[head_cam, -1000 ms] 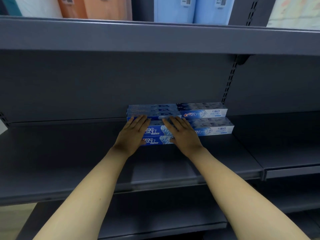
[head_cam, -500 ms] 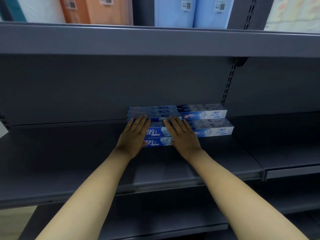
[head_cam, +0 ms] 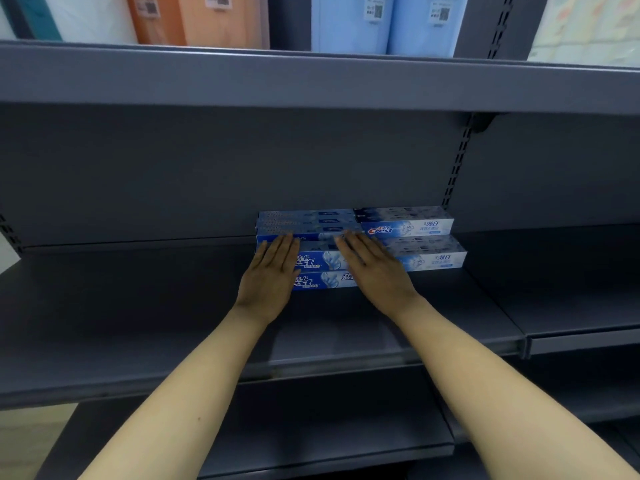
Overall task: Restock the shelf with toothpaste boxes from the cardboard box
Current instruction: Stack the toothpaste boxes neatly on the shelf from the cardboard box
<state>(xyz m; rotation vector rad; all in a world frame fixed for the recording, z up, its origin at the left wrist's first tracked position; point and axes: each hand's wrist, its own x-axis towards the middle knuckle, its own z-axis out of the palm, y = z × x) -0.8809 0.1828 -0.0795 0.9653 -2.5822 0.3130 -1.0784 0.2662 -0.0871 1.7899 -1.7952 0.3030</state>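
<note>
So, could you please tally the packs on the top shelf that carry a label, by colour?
Orange packs: 2
Light blue packs: 2
Total: 4
The white pack at the left shows no label, so it is not counted.

Above me I see an upper shelf board (head_cam: 311,77) carrying orange packs (head_cam: 194,19) and pale blue packs (head_cam: 381,22), each with a small white label; the print is too blurred to read. A slotted upright (head_cam: 457,168) runs down the grey back panel (head_cam: 173,168).
</note>
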